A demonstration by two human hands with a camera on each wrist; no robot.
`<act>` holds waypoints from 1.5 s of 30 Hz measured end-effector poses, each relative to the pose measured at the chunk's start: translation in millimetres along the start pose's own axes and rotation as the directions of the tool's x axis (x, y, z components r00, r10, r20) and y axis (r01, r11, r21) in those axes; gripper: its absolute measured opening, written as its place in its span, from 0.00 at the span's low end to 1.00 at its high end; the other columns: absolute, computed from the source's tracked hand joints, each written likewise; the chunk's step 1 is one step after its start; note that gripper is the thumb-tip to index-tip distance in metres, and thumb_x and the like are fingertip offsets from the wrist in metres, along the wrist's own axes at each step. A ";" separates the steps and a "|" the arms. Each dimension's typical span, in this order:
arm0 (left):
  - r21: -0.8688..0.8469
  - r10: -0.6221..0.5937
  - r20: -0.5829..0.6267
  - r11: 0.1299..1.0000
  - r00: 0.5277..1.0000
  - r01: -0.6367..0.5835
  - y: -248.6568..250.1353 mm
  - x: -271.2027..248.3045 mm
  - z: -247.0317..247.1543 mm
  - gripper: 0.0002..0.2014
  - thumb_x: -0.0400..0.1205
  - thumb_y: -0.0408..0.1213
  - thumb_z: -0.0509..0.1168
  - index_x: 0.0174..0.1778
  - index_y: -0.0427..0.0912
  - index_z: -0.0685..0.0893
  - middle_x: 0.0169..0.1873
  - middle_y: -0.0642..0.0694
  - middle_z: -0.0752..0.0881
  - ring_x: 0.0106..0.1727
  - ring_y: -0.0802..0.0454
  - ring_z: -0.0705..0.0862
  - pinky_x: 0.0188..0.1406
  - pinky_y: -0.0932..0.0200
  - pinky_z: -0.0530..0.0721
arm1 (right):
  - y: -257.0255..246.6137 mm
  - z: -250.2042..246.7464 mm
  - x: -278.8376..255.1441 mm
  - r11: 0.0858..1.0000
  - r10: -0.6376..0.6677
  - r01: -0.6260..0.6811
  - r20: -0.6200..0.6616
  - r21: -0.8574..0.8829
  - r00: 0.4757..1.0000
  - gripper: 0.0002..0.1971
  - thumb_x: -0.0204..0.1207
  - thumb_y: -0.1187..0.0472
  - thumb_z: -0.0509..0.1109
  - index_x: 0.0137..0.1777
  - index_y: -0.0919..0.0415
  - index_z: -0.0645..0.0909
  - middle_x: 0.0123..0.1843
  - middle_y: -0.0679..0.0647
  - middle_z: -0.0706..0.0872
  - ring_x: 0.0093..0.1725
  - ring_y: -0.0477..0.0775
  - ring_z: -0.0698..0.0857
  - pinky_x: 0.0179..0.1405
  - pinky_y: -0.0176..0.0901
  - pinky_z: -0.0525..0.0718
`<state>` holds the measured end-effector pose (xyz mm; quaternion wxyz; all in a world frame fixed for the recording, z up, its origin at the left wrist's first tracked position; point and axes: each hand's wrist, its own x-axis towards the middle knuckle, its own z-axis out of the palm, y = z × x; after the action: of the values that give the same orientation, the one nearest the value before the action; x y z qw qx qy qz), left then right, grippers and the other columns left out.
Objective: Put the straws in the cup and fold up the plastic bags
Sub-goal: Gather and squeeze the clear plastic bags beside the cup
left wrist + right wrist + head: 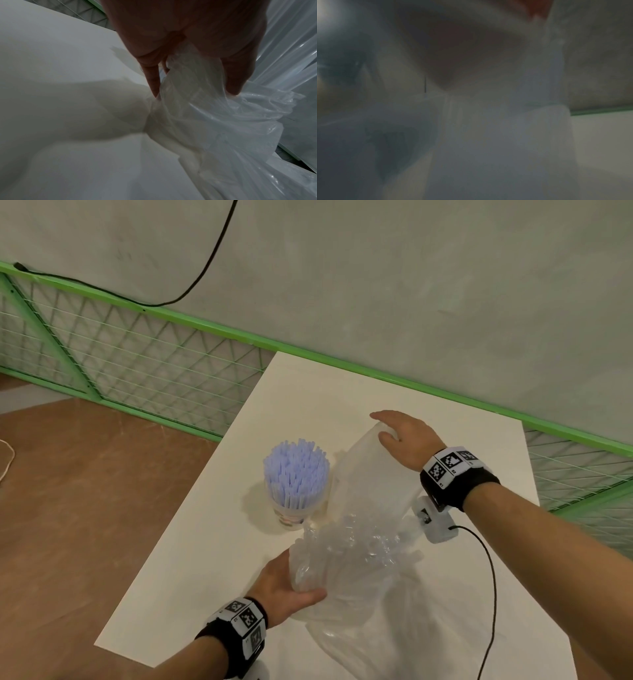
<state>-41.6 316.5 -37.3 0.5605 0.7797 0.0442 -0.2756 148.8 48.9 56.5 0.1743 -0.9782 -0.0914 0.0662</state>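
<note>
A clear cup packed with pale blue straws stands upright on the white table. Just right of it a clear plastic bag stretches from near to far. My left hand grips its bunched near part, with fingers and thumb closed round the crumpled film. My right hand holds the far end, thumb under the film and fingers over it. The right wrist view is a blur of plastic.
The table's left edge runs close to the cup, with brown floor beyond. A green mesh fence and a grey wall stand behind. A black cable trails from my right wrist across the near right of the table.
</note>
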 end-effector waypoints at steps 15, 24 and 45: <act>-0.035 -0.012 -0.009 0.999 1.000 0.012 5.6 -6.5 2.4 0.27 0.70 0.33 0.81 0.46 0.62 0.70 0.45 0.63 0.82 0.50 0.65 0.83 0.62 0.58 0.81 | -8.2 -20.5 -21.2 0.986 -0.095 0.090 -0.028 -0.141 0.995 0.31 0.84 0.37 0.51 0.85 0.45 0.57 0.87 0.42 0.54 0.86 0.52 0.49 0.79 0.61 0.51; 0.017 0.028 0.020 0.999 0.999 -0.028 1.3 -4.9 -0.2 0.27 0.69 0.40 0.82 0.47 0.66 0.70 0.46 0.66 0.82 0.50 0.67 0.83 0.57 0.68 0.80 | 5.7 -1.9 -160.1 0.854 0.261 -0.136 -0.188 0.501 0.947 0.34 0.62 0.85 0.57 0.55 0.45 0.78 0.49 0.51 0.86 0.49 0.52 0.86 0.48 0.39 0.83; 0.095 0.493 0.158 0.855 0.856 -0.510 -1.8 -17.6 -22.3 0.56 0.59 0.45 0.88 0.79 0.62 0.63 0.81 0.57 0.63 0.83 0.58 0.61 0.79 0.61 0.64 | -73.5 92.1 -215.3 0.691 0.050 -0.121 0.120 0.713 0.991 0.58 0.50 0.60 0.91 0.78 0.35 0.62 0.81 0.35 0.60 0.81 0.41 0.65 0.78 0.55 0.72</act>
<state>-48.7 341.4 -25.5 0.5612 0.7805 -0.2153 -0.1716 -87.4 103.6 17.8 0.5348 -0.8315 -0.0203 0.1492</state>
